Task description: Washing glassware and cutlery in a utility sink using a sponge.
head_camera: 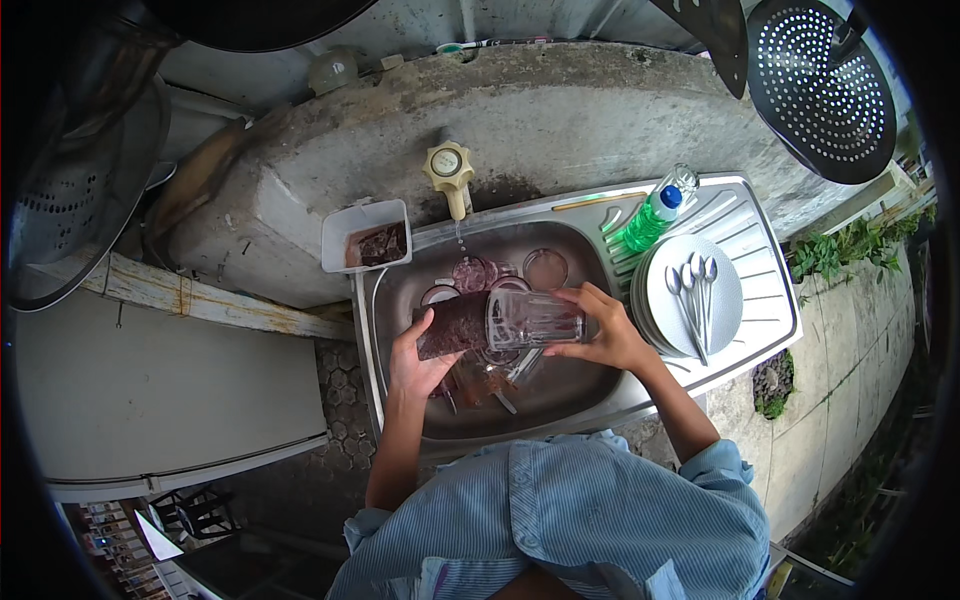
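My left hand (420,356) grips a dark scouring pad (452,326), pressed to the rim end of a clear drinking glass (536,319). The base of that glass is in my right hand (607,330), fingers spread around it. Both hands are over a stainless steel sink basin (577,397). Below them, several glasses, among them a tinted glass (470,274) and a round glass piece (545,268), lie in the basin. Cutlery (504,401) lies near the front, partly hidden by my hands. Water drips from a cream-coloured tap (454,191).
A plastic tub (330,244) with dark contents sits at the sink's left corner. On the drainboard (769,300) stand stacked white plates (724,322) carrying several spoons (697,281), and a green dish soap bottle (646,225). A perforated skimmer (825,97) hangs upper right.
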### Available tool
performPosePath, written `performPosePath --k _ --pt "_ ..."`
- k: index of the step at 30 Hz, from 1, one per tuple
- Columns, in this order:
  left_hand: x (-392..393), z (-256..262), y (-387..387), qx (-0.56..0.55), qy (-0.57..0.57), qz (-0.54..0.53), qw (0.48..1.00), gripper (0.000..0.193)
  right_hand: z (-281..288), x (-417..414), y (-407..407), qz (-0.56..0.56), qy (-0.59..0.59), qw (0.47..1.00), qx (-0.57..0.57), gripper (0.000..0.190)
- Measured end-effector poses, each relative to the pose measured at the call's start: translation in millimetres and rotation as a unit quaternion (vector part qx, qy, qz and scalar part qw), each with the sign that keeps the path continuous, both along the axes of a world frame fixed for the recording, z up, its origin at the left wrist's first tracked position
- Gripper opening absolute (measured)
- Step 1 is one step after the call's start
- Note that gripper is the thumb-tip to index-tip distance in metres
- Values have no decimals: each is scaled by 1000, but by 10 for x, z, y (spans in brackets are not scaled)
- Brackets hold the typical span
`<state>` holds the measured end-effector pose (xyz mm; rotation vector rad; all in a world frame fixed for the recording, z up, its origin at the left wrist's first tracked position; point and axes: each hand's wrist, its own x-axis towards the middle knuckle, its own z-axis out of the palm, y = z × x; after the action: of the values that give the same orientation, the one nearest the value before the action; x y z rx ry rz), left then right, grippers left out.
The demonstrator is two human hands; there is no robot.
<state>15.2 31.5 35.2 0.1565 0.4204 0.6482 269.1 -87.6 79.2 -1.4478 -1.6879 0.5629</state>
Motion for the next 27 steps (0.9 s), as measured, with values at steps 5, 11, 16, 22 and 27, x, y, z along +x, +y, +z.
performPosePath --k 5,11,16,22,27 --pt "117 -245 389 41 72 42 996 27 -28 66 -36 -47 23 999 -8 67" --pt "545 -366 697 113 272 51 954 31 -57 115 -106 -96 -4 995 18 65" --pt "766 -306 714 293 445 107 840 27 -107 150 -190 -119 0 993 2 65" --pt "835 -93 697 374 459 104 799 24 -188 168 -209 -158 -6 987 -19 64" --pt "716 -246 752 309 446 67 837 19 -249 130 -151 -166 17 986 -17 63"
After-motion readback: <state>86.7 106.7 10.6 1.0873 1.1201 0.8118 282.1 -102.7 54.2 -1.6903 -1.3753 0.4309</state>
